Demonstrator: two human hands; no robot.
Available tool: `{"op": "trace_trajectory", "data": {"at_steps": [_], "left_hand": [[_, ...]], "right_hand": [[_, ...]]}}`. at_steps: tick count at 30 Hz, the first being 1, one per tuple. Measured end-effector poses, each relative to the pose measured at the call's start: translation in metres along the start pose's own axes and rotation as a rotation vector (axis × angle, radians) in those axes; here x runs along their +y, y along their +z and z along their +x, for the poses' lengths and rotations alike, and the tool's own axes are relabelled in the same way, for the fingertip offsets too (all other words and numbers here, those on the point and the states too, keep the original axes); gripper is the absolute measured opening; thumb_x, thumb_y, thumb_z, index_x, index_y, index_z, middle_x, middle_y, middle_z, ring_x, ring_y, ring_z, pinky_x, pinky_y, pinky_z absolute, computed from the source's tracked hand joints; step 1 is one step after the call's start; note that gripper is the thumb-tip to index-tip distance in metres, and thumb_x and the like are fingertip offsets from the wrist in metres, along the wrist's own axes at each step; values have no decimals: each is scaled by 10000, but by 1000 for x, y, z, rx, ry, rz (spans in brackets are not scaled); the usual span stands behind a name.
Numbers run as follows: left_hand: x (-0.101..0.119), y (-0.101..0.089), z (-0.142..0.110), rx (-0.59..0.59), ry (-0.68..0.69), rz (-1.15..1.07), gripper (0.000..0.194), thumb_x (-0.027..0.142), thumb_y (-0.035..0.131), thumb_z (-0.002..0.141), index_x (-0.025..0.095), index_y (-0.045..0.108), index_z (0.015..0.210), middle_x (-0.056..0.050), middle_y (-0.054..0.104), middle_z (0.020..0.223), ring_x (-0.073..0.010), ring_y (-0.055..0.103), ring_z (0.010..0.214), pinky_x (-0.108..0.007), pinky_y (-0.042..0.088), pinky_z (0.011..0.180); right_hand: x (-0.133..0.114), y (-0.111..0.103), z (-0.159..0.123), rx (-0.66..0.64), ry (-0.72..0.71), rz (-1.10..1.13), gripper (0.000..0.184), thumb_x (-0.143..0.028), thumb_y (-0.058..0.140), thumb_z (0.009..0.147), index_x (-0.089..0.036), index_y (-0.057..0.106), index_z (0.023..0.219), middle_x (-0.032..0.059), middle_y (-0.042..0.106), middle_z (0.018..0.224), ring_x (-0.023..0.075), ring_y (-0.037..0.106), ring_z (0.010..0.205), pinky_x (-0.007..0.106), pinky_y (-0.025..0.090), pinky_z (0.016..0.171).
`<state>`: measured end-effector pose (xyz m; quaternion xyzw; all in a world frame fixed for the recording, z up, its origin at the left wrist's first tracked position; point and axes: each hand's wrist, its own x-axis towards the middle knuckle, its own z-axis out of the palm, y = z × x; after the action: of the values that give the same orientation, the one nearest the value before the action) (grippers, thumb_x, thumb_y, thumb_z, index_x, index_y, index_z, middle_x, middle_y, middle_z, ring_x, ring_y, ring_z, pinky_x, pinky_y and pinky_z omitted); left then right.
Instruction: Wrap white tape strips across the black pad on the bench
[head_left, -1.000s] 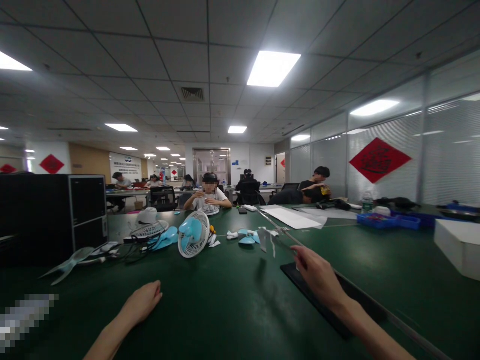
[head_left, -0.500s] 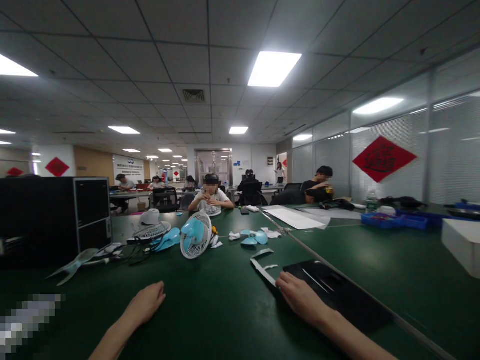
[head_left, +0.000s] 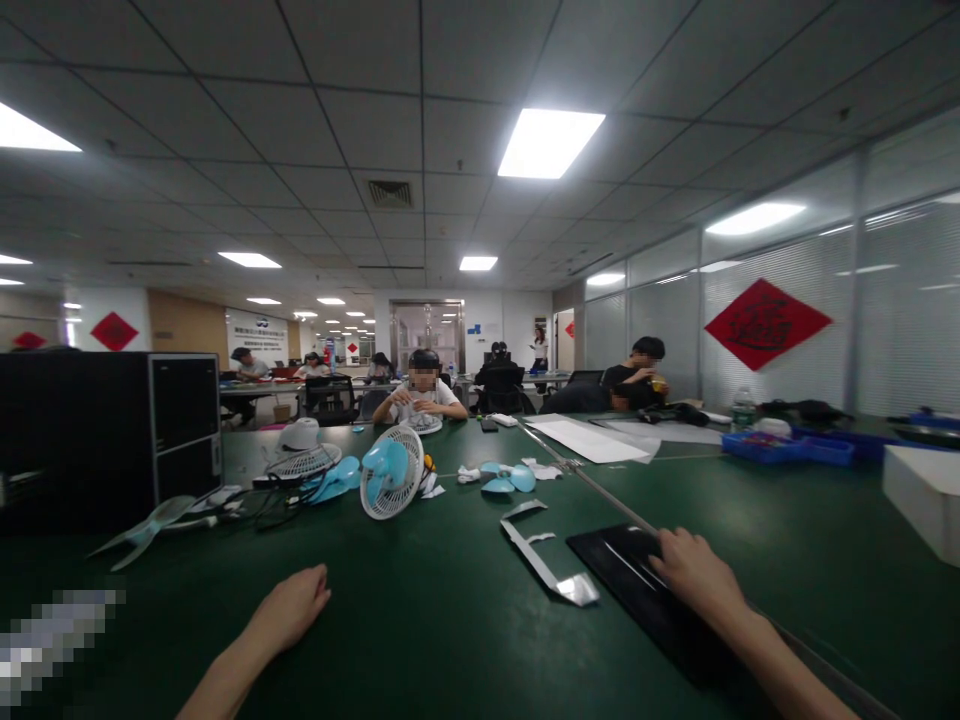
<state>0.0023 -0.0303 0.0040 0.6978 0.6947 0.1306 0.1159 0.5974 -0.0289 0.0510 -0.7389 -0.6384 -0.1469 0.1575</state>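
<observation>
My left hand (head_left: 294, 608) rests on the green tabletop (head_left: 420, 640) at the lower left. Its fingers are curled in, and nothing shows in them. On the right, my right hand (head_left: 696, 572) lies over the far right part of a flat, glossy black panel (head_left: 626, 572). Its fingers are slightly bent and apart, touching the panel's surface or edge; their tips are partly hidden. Just left of the panel lies a bent white strip (head_left: 531, 556) with a shiny, silvery end (head_left: 577, 588), apart from both hands.
A white fan grille with blue blades (head_left: 391, 472), a loose blue fan blade (head_left: 506, 477) and cables stand mid-table. At left is a black computer tower (head_left: 186, 420). Blue trays (head_left: 784, 448) and a white box (head_left: 926, 495) are at right. A co-worker (head_left: 420, 398) sits opposite.
My right hand has left the near end of the white strip and moved right onto the black panel. That silvery end now shows. My left hand has stayed in place.
</observation>
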Motion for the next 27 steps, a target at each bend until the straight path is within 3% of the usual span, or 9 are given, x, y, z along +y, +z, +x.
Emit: {"op": "trace_trajectory", "data": {"at_steps": [3,6,12,16,20,27], "left_hand": [[2,1,0,24,14,40,206,361,405,836,202,535,851,-74,634,938,-210,601,824,-312,428,695],[1,2,1,43,18,65,190,347,405,836,200,526,842,-74,638,929,-206,601,820,-309,420,701],[-7,4,4,9,9,9,235,403,405,840,216,539,884,-58,640,979,-199,602,859,-287,420,704],[-6,5,5,29,6,29,213,374,417,837,207,545,870,-68,640,959,-198,605,839,-290,418,692],[-5,4,5,20,7,23,207,360,416,840,205,548,880,-68,639,960,-196,608,829,-289,427,689],[-10,5,6,5,4,33,213,374,413,846,205,541,865,-69,635,946,-195,608,815,-290,434,685]], "right_hand": [[22,7,2,-112,55,63,179,-235,473,839,-134,620,858,164,668,910,291,635,849,354,451,670],[25,9,2,-117,84,106,162,-220,480,828,-141,614,784,162,682,883,274,651,803,329,440,635],[23,1,6,-46,106,105,190,-228,475,823,-154,630,741,151,687,874,267,652,778,332,442,633],[15,-12,8,115,42,122,297,-281,395,870,-134,654,865,162,671,918,276,632,840,364,457,731],[-27,-25,5,162,-134,284,328,-315,401,868,-139,656,977,135,657,976,257,608,904,357,457,812],[-156,-38,-22,-52,-555,505,230,-266,502,843,-199,684,967,64,648,951,195,583,906,278,433,821]]}}
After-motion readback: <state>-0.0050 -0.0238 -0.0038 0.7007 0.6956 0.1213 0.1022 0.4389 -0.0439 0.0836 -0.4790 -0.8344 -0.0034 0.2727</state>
